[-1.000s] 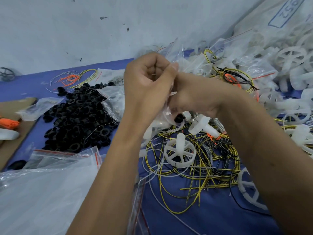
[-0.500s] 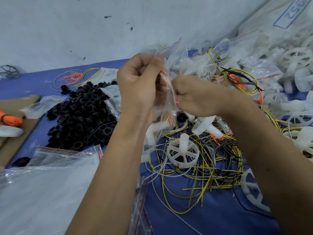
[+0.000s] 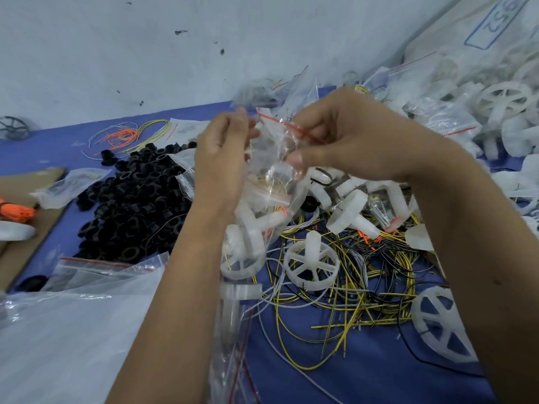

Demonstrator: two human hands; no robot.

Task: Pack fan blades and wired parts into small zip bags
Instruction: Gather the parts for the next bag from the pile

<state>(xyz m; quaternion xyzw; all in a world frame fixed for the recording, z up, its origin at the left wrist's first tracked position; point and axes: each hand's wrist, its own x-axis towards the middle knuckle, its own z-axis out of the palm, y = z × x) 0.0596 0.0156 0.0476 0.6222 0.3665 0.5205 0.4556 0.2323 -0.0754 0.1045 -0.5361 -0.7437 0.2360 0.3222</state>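
I hold a small clear zip bag (image 3: 272, 158) up in front of me, above the middle of the worktop (image 3: 364, 374), which is covered in blue. My left hand (image 3: 220, 158) pinches the bag's left side near its top, fingers curled onto the plastic. My right hand (image 3: 344, 141) pinches the right side, thumb and fingertips closed on the plastic just below the red strip along the bag's mouth. Both grips are clenched on the bag. Inside the bag I can make out a yellowish coil of wire; anything else in it is blurred by the creased plastic.

Directly below my hands lies a tangle of yellow, black and white wires (image 3: 350, 290) spread over the middle of the worktop. A white plastic fan wheel (image 3: 311, 263) with spokes and a raised hub sits on top of the wires, and another (image 3: 443, 328) lies near the right edge. A second bag (image 3: 250, 237) holding white wheels rests just under my left wrist.

Toward the left side is a heap of black rings (image 3: 131, 205). Beyond it, near the far edge against the wall, lie loose orange and yellow wires (image 3: 131, 135). The far right corner is piled with filled bags and white wheels (image 3: 481, 112). A large sheet of clear plastic (image 3: 73, 339) covers the near left corner.
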